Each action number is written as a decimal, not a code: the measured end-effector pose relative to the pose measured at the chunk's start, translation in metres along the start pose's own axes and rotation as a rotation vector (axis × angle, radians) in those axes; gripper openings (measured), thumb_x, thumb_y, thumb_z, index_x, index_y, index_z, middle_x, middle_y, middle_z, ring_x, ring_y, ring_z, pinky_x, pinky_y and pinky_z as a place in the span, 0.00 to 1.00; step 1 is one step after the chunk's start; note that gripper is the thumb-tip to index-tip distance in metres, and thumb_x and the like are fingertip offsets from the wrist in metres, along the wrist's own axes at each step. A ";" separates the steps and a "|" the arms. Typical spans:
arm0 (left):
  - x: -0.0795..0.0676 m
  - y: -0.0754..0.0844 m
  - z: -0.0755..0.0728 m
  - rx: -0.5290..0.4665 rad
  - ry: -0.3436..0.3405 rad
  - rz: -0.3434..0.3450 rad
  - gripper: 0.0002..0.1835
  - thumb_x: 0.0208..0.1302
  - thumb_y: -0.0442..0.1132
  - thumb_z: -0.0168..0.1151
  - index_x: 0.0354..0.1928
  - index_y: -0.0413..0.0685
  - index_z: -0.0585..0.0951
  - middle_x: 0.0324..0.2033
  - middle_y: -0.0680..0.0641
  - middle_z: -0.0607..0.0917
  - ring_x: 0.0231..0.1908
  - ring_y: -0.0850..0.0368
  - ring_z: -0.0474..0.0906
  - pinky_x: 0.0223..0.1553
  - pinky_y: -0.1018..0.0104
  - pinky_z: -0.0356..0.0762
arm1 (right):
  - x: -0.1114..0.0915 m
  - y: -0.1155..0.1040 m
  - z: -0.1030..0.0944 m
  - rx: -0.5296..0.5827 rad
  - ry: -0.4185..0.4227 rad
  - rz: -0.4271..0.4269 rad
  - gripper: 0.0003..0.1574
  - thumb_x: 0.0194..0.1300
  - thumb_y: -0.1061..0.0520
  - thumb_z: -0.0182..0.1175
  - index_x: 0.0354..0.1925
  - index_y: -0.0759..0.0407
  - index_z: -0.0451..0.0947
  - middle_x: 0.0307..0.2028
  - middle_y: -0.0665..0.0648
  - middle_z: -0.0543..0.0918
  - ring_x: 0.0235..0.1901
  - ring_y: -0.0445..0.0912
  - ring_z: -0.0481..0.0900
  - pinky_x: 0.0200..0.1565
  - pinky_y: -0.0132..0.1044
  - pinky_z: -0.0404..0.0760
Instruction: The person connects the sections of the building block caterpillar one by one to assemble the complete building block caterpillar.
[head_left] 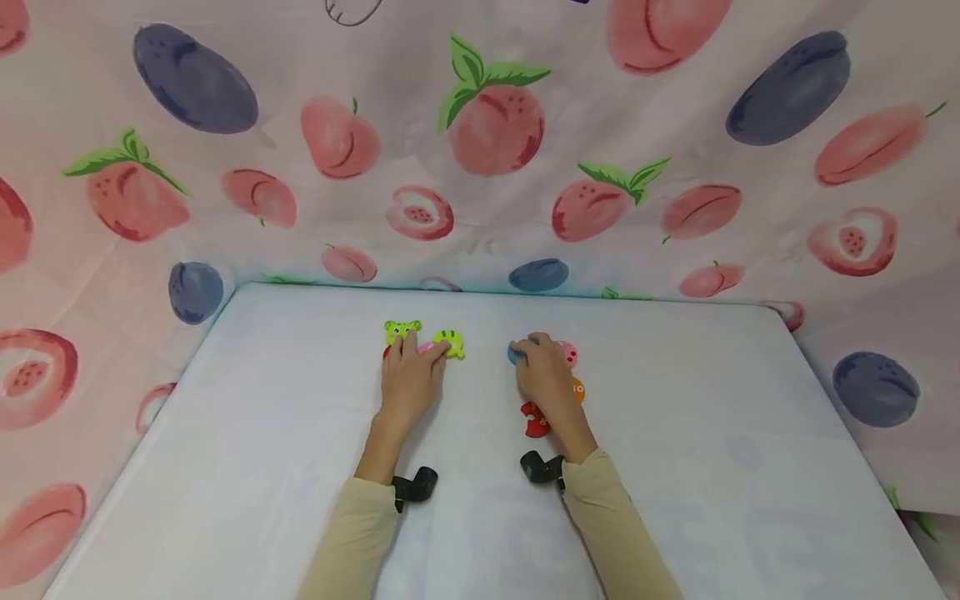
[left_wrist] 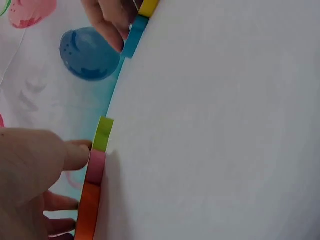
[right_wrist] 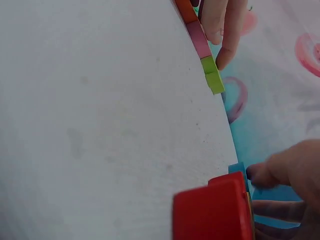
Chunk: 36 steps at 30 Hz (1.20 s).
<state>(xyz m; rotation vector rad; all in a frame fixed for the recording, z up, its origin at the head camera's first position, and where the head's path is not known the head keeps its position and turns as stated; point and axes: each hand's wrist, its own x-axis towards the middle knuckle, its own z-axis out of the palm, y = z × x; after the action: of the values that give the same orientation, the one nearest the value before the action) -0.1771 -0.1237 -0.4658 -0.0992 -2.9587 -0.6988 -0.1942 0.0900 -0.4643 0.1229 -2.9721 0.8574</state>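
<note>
My left hand point(head_left: 408, 383) rests on a row of flat, coloured animal-shaped pieces. Its thumb touches a green striped tail piece point(head_left: 450, 340); the other fingers lie by a green animal-head piece point(head_left: 402, 327). Between these, a pink piece point(left_wrist: 95, 167) and an orange-red piece point(left_wrist: 87, 212) stand edge to edge, partly covered. My right hand point(head_left: 546, 375) lies over a second group, thumb at a blue piece point(head_left: 512, 353). Around it show a pink piece with red dots point(head_left: 568, 353), an orange face piece point(head_left: 578, 389) and a red piece point(head_left: 535, 421). The right fingers partly hide a yellow piece point(left_wrist: 148, 7).
A white tabletop point(head_left: 675, 467) carries both groups, with a gap between them. Behind and beside it hangs a fruit-printed cloth point(head_left: 480, 200). Black wrist-worn devices point(head_left: 416, 485) sit at both cuffs.
</note>
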 end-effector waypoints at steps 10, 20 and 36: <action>0.000 0.001 0.009 -0.099 0.083 -0.052 0.15 0.70 0.42 0.56 0.55 0.57 0.83 0.68 0.31 0.66 0.70 0.28 0.56 0.69 0.34 0.54 | -0.004 -0.004 0.005 0.051 0.000 -0.028 0.09 0.64 0.56 0.63 0.43 0.57 0.83 0.58 0.63 0.78 0.57 0.59 0.75 0.57 0.52 0.78; -0.001 0.000 0.011 -0.022 0.064 -0.057 0.18 0.72 0.46 0.53 0.61 0.60 0.79 0.68 0.35 0.64 0.70 0.34 0.56 0.69 0.39 0.55 | -0.006 -0.003 0.005 0.093 0.015 -0.024 0.12 0.67 0.61 0.58 0.47 0.54 0.84 0.61 0.68 0.73 0.60 0.64 0.72 0.58 0.56 0.77; -0.001 -0.001 0.010 -0.021 0.055 -0.055 0.19 0.72 0.47 0.51 0.62 0.60 0.78 0.69 0.36 0.64 0.70 0.36 0.57 0.69 0.40 0.55 | 0.000 0.001 0.014 0.169 0.000 0.134 0.44 0.60 0.49 0.67 0.67 0.69 0.64 0.63 0.69 0.64 0.60 0.60 0.68 0.62 0.53 0.74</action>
<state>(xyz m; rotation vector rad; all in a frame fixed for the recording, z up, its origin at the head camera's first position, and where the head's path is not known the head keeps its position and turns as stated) -0.1773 -0.1198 -0.4749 0.0000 -2.9125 -0.7279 -0.1949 0.0834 -0.4766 -0.0713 -2.9312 1.1241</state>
